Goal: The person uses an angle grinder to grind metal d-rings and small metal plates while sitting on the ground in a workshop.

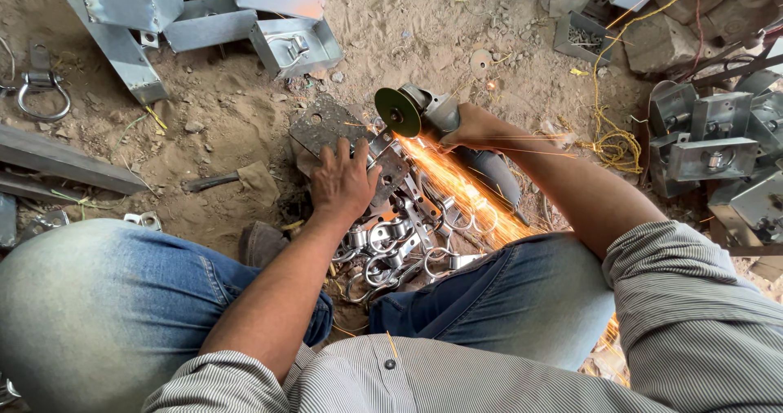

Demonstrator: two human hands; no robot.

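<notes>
Sandy dirt ground, scattered steel brackets, seemingly outdoors
</notes>
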